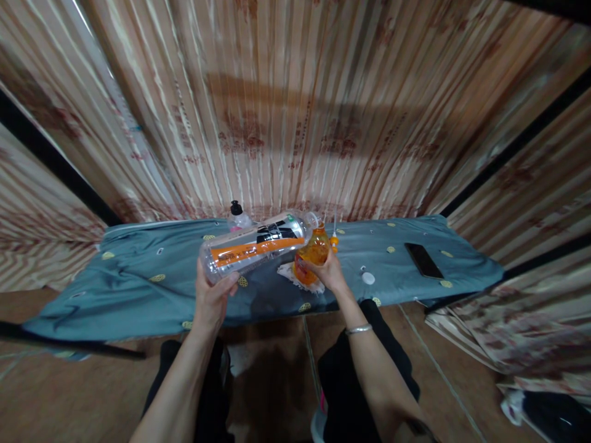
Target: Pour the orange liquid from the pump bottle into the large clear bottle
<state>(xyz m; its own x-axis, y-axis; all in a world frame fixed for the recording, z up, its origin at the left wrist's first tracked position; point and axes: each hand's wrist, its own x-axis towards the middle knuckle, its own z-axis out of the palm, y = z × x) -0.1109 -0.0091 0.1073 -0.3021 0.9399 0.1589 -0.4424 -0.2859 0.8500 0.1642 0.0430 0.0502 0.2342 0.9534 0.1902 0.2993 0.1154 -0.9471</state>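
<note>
My left hand (211,299) grips the base of a large clear plastic bottle (255,246) with an orange and black label. The bottle is tipped almost flat, its open mouth over a small bottle of orange liquid (314,255). My right hand (325,272) is wrapped round that small bottle and holds it upright just above the blue-grey cloth (138,283) covering the table. A white cloth (288,271) lies under it. An orange pump head (333,240) stands just behind my right hand.
A black-capped bottle (237,215) stands at the back of the table. A white cap (368,278) and a black phone (423,259) lie to the right. Striped curtains hang behind. A black bar (69,346) runs along the near left edge.
</note>
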